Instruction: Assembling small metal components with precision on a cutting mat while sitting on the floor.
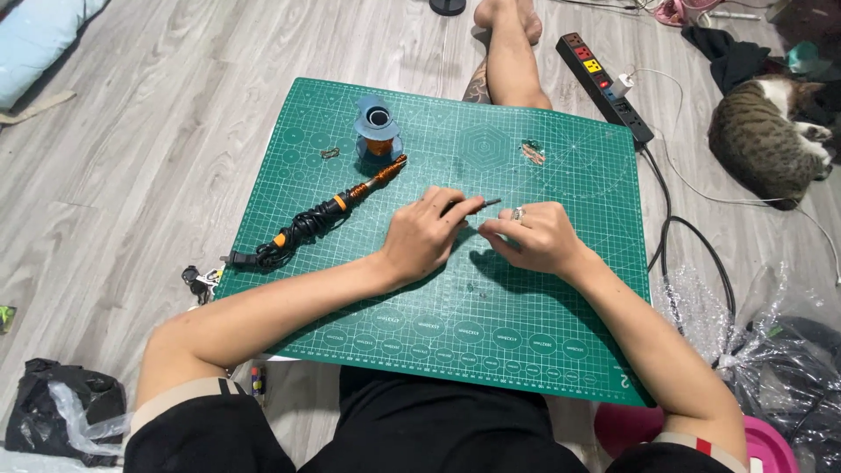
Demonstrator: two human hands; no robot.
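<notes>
A thin dark tool [469,207] pinched in left-hand fingers [438,215] over the green cutting mat [543,289] on grey floorboards [131,175].

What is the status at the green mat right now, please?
Left hand grips thin dark tool; right hand pinched beside its tip. Soldering iron and wire spool lie apart on cutting mat.

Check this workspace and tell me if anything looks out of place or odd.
A cat lies asleep on the floor right beside the power strip and its trailing cables. A small tangle of wire scraps sits loose on the green cutting mat. The left hand holds a thin dark tool; the right hand pinches something too small to tell.
</notes>
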